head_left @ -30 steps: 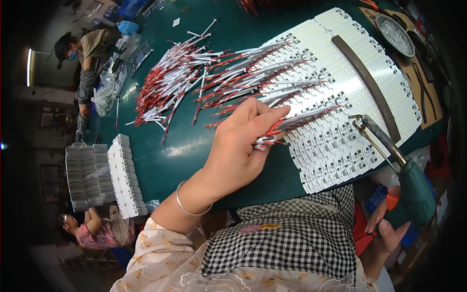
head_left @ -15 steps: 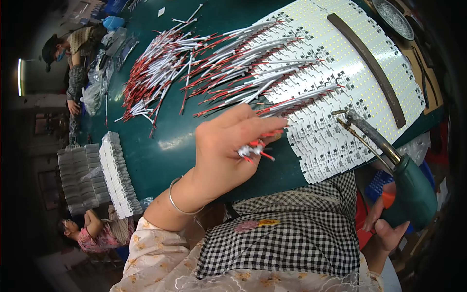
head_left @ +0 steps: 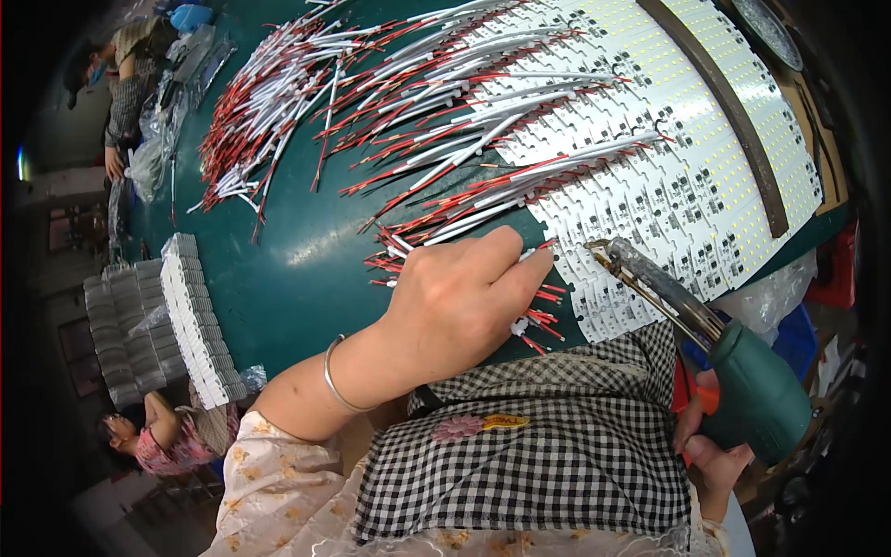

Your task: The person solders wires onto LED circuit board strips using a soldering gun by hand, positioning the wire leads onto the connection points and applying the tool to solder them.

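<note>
My left hand is closed round a bundle of short red and white wires, whose red ends stick out on both sides of the fist. One wire end shows at its fingertips, close to the nearest edge of a sheet of white circuit boards. My right hand, low at the right, grips a soldering gun with a green handle. The metal tip reaches over the near boards, to the right of my left hand. Rows of red and white wires lie with one end on the boards.
A loose heap of wires lies on the green table. A dark curved bar rests across the boards. Stacked white strips stand at the left. A round metal dish is at far right. Two other people sit along the left.
My left hand has moved right and slightly down with the wires, turning its back upward. The soldering gun has shifted left and down, bringing its tip nearer that hand. The whole view has shifted a little.
</note>
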Available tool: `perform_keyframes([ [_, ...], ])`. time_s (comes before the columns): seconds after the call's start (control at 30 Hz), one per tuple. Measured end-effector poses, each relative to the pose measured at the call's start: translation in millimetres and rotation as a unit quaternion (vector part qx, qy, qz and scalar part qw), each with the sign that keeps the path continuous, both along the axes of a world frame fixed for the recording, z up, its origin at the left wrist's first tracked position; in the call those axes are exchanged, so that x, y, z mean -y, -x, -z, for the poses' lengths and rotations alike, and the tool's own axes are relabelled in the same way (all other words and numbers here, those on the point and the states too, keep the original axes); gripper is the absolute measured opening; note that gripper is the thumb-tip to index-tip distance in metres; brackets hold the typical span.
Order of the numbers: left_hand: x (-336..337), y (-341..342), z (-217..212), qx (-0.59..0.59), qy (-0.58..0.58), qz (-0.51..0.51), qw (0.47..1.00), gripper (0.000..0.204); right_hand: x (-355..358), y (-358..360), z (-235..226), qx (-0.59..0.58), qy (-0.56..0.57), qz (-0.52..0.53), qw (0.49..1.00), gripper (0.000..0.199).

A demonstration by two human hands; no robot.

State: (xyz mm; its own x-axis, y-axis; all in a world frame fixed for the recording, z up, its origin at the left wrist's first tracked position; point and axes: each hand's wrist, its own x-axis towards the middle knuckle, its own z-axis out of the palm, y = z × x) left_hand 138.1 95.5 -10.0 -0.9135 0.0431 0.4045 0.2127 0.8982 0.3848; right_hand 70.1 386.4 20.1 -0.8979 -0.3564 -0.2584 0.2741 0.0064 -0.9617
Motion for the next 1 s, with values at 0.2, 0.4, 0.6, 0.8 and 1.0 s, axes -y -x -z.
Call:
perform_keyframes([
  [0.2,-2.6,-2.6,-2.4,0.033,-0.001,-0.007,0.999,0.027,-13.9,5.4,5.0,0.026,-0.013,-0.076,0.997,0.067],
  [0.4,-3.4,-4.3,2.5,0.022,-0.031,-0.010,0.999,0.024,-6.3,5.0,2.1,0.040,-0.017,-0.076,0.996,0.067],
  [0.6,-4.4,-2.2,0.5,0.043,-0.054,-0.020,0.997,0.022,3.9,2.1,-1.8,0.043,-0.048,-0.073,0.995,0.062],
  [0.8,-5.0,-2.8,0.1,0.036,-0.062,-0.021,0.997,0.022,5.9,-0.5,3.2,-0.001,-0.076,-0.095,0.993,0.062],
  [1.0,-4.9,-2.0,0.4,0.044,-0.060,-0.018,0.997,0.022,-0.1,-1.3,-3.8,0.029,-0.104,-0.103,0.989,0.062],
])
